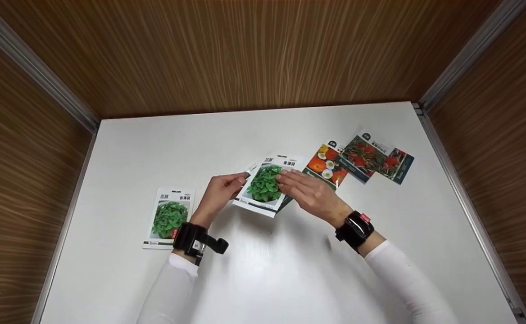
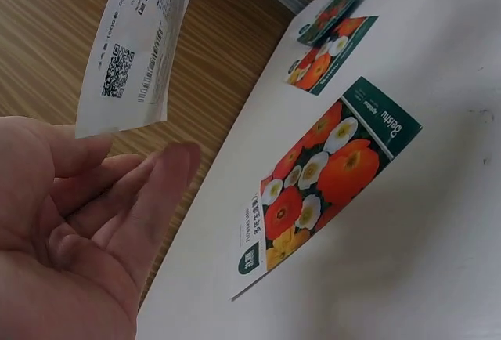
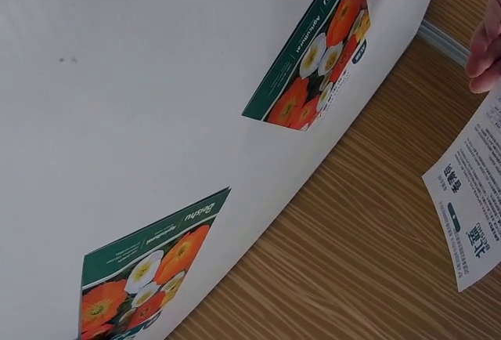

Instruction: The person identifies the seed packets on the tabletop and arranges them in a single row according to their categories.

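Note:
A white seed packet with a green-leaf picture (image 1: 264, 185) is held tilted over the table between my hands. My left hand (image 1: 218, 195) pinches at its left side, where another white edge shows behind it. My right hand (image 1: 310, 194) holds the right side, fingers laid across the front, thumb hidden. The left wrist view shows a packet's printed back (image 2: 129, 50) with a QR code, just above my thumb. In the right wrist view, a packet's printed back (image 3: 470, 199) hangs below the fingertips (image 3: 485, 66). A matching leaf packet (image 1: 169, 218) lies beside my left wrist.
Orange-and-white flower packets (image 2: 321, 171) lie on the white table (image 1: 263, 279), one partly beneath the held packet in the head view. Two red-flower packets (image 1: 362, 155) overlap at the right. Wood-grain panels (image 1: 254, 58) enclose the back and sides.

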A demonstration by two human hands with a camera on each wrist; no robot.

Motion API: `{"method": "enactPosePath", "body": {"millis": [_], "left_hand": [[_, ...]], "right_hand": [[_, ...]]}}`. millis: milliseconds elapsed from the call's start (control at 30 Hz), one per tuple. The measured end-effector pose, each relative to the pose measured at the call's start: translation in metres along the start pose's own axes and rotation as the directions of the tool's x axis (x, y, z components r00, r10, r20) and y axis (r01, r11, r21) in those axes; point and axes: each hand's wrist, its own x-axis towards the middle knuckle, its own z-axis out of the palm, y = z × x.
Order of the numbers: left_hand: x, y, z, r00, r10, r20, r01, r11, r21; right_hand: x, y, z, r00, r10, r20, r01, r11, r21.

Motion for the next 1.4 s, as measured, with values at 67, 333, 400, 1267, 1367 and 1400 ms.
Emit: {"method": "enactPosePath", "body": {"millis": [67,333,400,1267,1367,1400], "left_hand": [[0.0,-0.001,0.001,1.0,0.004,-0.003,-0.004,1.0,0.01],[-0.001,-0.001,0.001,0.998,-0.04,-0.041,0.036,0.996,-0.083],[-0.001,-0.001,0.002,0.998,-0.037,-0.052,0.032,0.995,-0.095],[-0.004,-0.009,-0.007,0.958,0.018,-0.285,-0.032,0.999,-0.042],[-0.007,-0.012,-0.011,0.957,0.02,-0.291,-0.028,0.999,-0.023],[-0.008,-0.014,-0.013,0.956,0.017,-0.294,-0.023,1.0,-0.016]], "right_hand": [[-0.001,-0.001,0.0,1.0,-0.007,0.013,0.007,1.0,0.004],[-0.002,-0.002,0.0,0.998,0.002,0.058,-0.004,1.0,0.03],[-0.002,-0.002,0.0,0.998,0.002,0.065,-0.004,1.0,0.029],[-0.01,0.0,0.002,0.972,0.115,0.206,-0.101,0.992,-0.077],[-0.011,0.001,0.002,0.964,0.135,0.229,-0.124,0.99,-0.065],[-0.011,0.001,0.002,0.961,0.141,0.238,-0.13,0.99,-0.06]]}}
